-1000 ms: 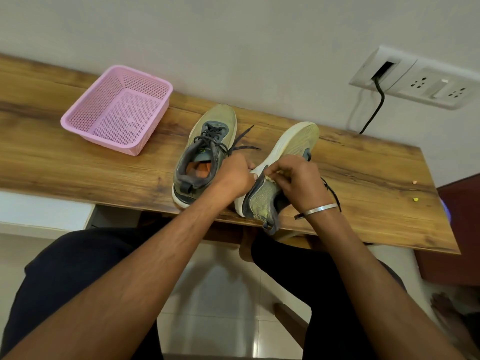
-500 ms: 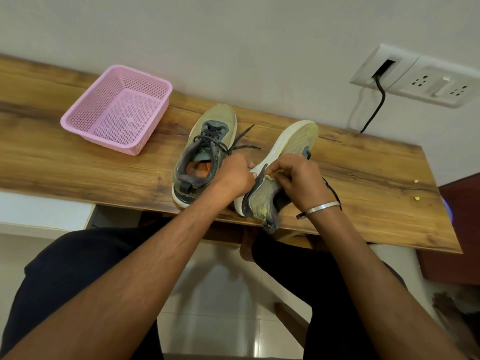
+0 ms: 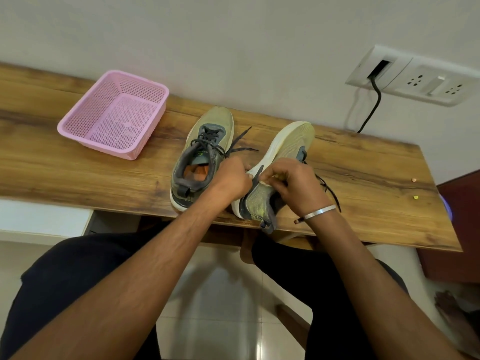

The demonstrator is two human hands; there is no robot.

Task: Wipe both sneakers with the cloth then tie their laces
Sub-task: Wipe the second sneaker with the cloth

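Two olive-and-grey sneakers lie on the wooden table (image 3: 363,178). The left sneaker (image 3: 207,141) stands upright with its dark laces loose. The right sneaker (image 3: 283,149) is tipped on its side, its pale sole facing left. My left hand (image 3: 231,178) grips that sneaker at the sole edge near the heel. My right hand (image 3: 293,185) has its fingers curled on the sneaker's upper, pinching a small pale cloth (image 3: 267,181) against it. Most of the cloth is hidden under my fingers. A loose lace (image 3: 330,188) trails behind my right wrist.
A pink mesh basket (image 3: 114,113) sits at the back left of the table. Two small crumbs (image 3: 415,197) lie near the right end. A wall socket panel (image 3: 415,76) with a black cable is behind. My knees are below the table's front edge.
My right hand has shifted slightly along the tipped sneaker's upper. My left hand and both sneakers stay where they were.
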